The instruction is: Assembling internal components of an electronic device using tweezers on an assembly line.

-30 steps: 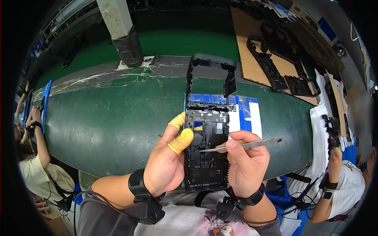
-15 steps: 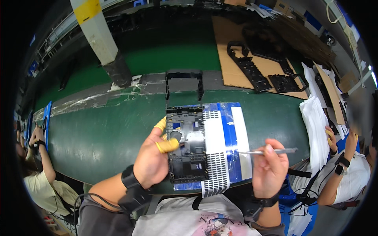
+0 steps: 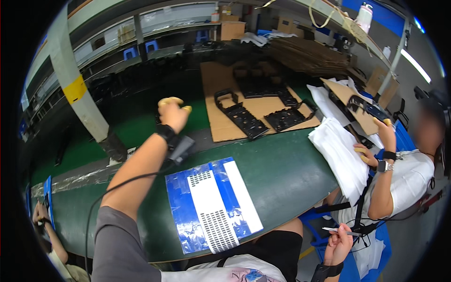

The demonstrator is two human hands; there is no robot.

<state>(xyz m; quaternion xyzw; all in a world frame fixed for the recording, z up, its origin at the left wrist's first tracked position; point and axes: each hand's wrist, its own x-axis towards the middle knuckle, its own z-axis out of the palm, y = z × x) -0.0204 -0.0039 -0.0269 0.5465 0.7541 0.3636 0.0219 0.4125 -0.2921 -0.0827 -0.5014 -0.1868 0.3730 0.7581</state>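
Note:
My left hand [image 3: 174, 115], with yellow finger cots on its fingertips, is stretched far out past the table's back strip, over the dark green surface. Its fingers are curled. A dark edge shows beside the wrist, but what the fingers hold is hidden against the dark background. Low at the right, in front of the table edge, my right hand [image 3: 339, 245] is closed around slim silver tweezers [image 3: 330, 229]. Between my arms a blue pad [image 3: 178, 197] lies on the green table, with a white strip [image 3: 203, 199] bearing rows of small black rectangles across it.
Several black plastic frames [image 3: 244, 121] lie on a cardboard sheet [image 3: 213, 123] at the back. Stacked white sheets [image 3: 339, 157] hang over the table's right end, by a co-worker [image 3: 399, 188]. A pillar [image 3: 84, 101] stands at left. Another person's hand [image 3: 40, 211] is far left.
My left hand has swung forward from the blue pad, and the black plastic frame it held is no longer above the pad. My right hand has dropped lower with the tweezers. The view has shifted.

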